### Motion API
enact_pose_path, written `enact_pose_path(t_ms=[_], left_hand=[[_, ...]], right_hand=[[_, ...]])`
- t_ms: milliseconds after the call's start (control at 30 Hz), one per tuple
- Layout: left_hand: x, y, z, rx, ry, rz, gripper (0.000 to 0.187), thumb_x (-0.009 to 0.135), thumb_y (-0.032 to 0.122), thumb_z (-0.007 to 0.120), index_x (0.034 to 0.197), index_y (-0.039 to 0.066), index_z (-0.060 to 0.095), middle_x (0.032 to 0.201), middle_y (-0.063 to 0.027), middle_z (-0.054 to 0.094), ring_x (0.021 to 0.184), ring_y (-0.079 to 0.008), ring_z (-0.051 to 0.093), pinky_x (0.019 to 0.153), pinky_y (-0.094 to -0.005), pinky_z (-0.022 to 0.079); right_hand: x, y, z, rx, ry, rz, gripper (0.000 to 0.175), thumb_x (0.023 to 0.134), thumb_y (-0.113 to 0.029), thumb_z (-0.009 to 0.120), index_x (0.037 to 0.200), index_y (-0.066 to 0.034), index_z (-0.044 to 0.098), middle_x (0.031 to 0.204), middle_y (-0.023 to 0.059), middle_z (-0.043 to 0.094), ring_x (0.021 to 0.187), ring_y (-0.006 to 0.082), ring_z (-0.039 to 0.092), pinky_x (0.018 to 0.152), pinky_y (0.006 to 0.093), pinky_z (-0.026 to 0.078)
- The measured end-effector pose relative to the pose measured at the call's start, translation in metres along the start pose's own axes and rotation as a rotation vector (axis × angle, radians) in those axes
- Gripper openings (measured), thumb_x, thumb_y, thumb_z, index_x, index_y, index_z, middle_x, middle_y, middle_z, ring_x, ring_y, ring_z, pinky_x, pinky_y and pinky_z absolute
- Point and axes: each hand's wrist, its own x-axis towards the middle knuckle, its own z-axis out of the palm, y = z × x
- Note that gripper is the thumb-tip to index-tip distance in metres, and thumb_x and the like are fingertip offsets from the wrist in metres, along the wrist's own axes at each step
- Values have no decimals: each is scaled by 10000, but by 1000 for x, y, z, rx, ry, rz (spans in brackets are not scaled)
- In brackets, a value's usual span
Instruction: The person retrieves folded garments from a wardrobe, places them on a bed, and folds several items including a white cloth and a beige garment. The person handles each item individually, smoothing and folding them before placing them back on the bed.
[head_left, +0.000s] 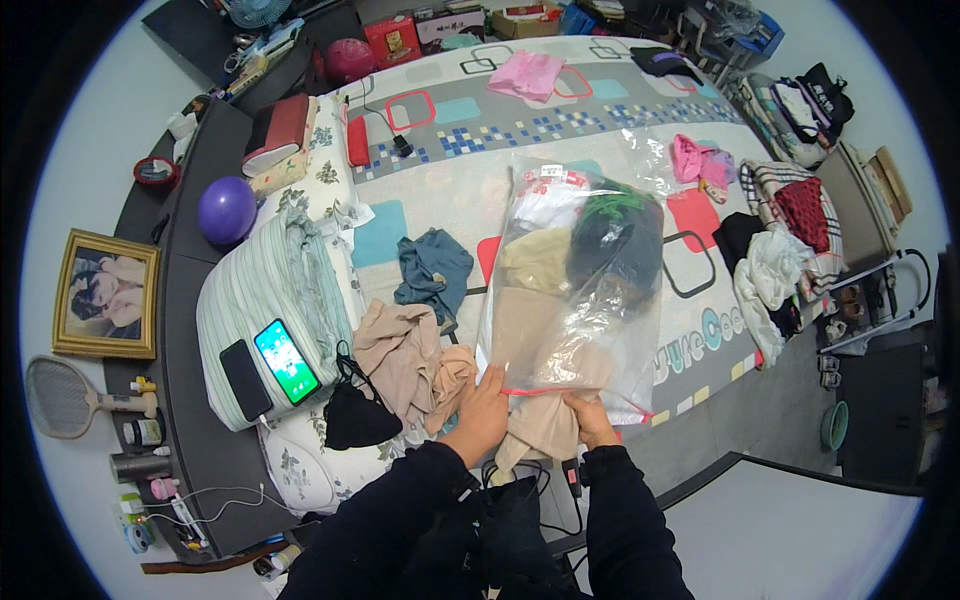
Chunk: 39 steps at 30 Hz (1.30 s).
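Note:
A clear plastic zip bag (600, 330) with a red slider edge lies on the bed, its mouth towards me. Inside it are folded garments: white with red print, pale yellow, dark with green, and beige. A beige cloth (541, 429) sticks partly out of the mouth. My right hand (591, 420) grips that cloth at the bag's opening. My left hand (484, 409) rests at the opening's left corner, fingers on the bag's edge; whether it pinches the plastic is unclear. Crumpled beige garments (397, 356) and a blue-grey garment (433, 274) lie to the left.
On the left are a striped folded quilt (262, 300) bearing two phones, a black pouch (362, 416) and a purple balloon (227, 211). Pink clothing (701, 165) and a white garment (772, 270) lie on the right. A white-topped table (787, 525) stands at lower right.

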Motion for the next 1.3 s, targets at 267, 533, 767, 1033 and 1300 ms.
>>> enact_pose_path(t_ms=[267,533,767,1033,1300], left_hand=[[-13,-4,-17,-95,-27,76,204,754,116,550,891,-26,604,1254,-190,502,1076,-318,516,905,-417,393],[-14,5,-17,-60,-10,49,314,756,123,523,1011,-50,583,1292,-203,483,1043,-318,540,882,-392,424],[-26,9,-13,-106,-28,-4,333,765,120,515,1052,-38,572,1324,-197,454,1074,-327,528,897,-382,409],[-35,-1,-4,-223,56,56,276,772,144,562,1021,32,607,1232,-173,534,1075,-310,550,891,-402,432],[-50,-71,2,-469,206,-620,174,833,145,569,956,24,542,957,-191,543,918,-413,518,783,-461,429]], right_hand=[[86,-13,14,-185,-55,-43,391,829,-71,630,1195,5,516,1075,101,590,969,228,582,827,342,498],[192,30,54,-618,64,-340,593,813,-203,679,1258,84,412,1157,189,524,1037,292,529,899,380,437],[132,8,85,-1069,437,-597,739,789,-358,690,1261,125,390,1269,310,432,1171,440,422,1015,473,318],[125,-5,110,-1758,-158,-1044,768,787,-433,653,1387,-44,373,1401,245,352,1313,451,270,1059,546,222],[117,17,90,-1687,-17,-1007,680,811,-383,615,1357,-28,415,1384,252,380,1299,442,307,1061,528,242]])
